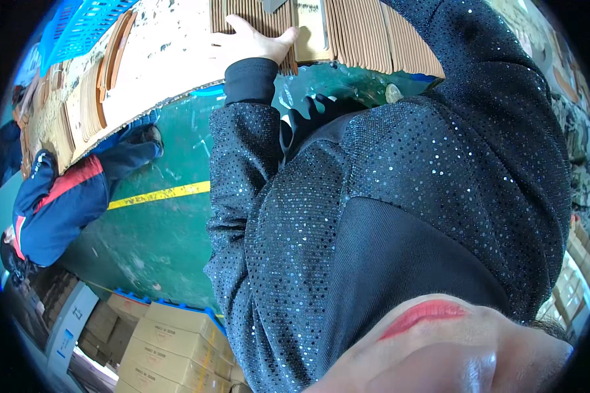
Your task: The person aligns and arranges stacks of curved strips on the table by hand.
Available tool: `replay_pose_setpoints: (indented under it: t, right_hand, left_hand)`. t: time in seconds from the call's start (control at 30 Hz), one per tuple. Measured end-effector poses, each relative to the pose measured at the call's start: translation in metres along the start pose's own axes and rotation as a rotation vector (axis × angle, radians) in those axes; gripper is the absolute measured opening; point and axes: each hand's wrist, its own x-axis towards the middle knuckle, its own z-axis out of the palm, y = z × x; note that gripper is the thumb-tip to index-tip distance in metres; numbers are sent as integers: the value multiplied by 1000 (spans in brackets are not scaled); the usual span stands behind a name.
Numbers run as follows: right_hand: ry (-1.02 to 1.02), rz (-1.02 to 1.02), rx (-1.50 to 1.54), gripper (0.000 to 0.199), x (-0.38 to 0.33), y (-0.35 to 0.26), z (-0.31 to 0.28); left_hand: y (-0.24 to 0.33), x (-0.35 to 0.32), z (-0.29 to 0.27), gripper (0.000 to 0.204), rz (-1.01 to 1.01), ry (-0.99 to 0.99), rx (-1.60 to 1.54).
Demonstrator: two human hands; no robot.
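1. Brown cardboard sheets (360,36) stand packed on edge in a row along the pale, speckled surface (170,59)
2. Left hand (252,42) lies flat on the sheets, grip wide, fingers spread, clasping nothing
3. Right hand is out of sight past the sequinned sleeve (478,85); its grip cannot be told
4. Green floor (164,236) carries a yellow line (160,194)
5. Another person in a blue and red jacket (59,203) stands at the surface's left
6. Stacked cartons (170,347) sit low on the floor; a blue crate (78,26) lies at the surface's far corner
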Motion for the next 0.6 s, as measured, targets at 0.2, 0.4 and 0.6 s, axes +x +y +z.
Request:
replay_pose_setpoints:
  t: [0.2,0.4,0.6]
  right_hand:
    - [3,-106,-134,76,-5,13,-9]
    - [12,-202,-493,78,-6,13,-16]
    - [7,-255,-431,68,-1,6,-20]
  left_hand:
    - [17,-9,14,134,-49,56,11]
    - [27,-17,23,131,-62,144,108]
    - [23,-18,27,133,-65,161,32]
